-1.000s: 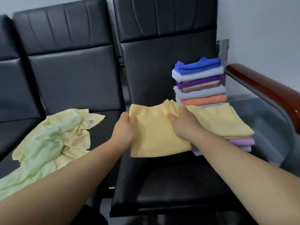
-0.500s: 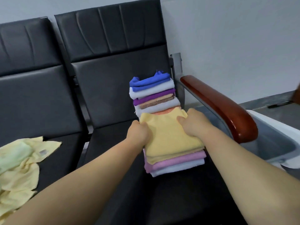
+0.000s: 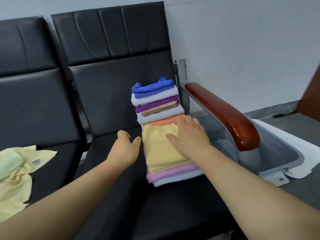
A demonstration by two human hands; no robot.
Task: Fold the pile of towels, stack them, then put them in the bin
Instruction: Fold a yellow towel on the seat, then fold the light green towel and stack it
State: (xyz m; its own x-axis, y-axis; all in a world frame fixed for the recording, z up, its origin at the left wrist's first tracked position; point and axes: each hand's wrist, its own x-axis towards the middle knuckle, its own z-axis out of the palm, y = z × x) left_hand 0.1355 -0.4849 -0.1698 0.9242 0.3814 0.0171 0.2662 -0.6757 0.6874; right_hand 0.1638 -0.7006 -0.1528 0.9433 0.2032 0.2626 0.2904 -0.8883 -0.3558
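A folded yellow towel [image 3: 161, 149] lies on top of a low stack of pink and pale blue towels [image 3: 174, 174] on the black seat. Behind it stands a taller stack of folded towels [image 3: 155, 101] with a blue one on top. My right hand [image 3: 188, 135] rests flat on the yellow towel, fingers spread. My left hand [image 3: 126, 146] hovers just left of the stack, fingers relaxed, holding nothing. A loose pile of yellow and green towels [image 3: 15, 172] lies on the seat at the far left. The grey bin [image 3: 284, 153] sits on the floor to the right.
A red-brown wooden armrest [image 3: 225, 115] runs between the seat and the bin. The black chair backs [image 3: 110, 54] stand behind the stacks. A white sheet [image 3: 301, 153] lies under the bin. Grey wall beyond.
The yellow towel was carried right and laid on the low stack. My left hand has let go and drawn off to the left; my right hand has flattened on top.
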